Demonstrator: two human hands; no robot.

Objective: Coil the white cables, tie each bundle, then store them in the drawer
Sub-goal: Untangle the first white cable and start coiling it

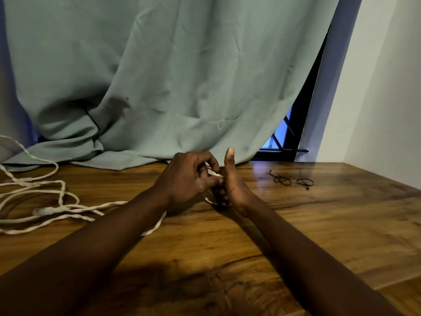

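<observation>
Twisted white cable (52,209) sprawls loose across left of brown wooden worktop (319,224), one end running under left forearm into both hands. Left hand (189,179) fingers pinch it; right hand (232,181) curled around it, thumb up. Two black looped ties (292,180) lie well right.

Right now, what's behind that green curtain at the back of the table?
Where the curtain lifts on the right, a dark window with bars and blue light shows. The rest is covered. On the left, white cable runs toward the curtain's foot; its far end is out of view.
</observation>
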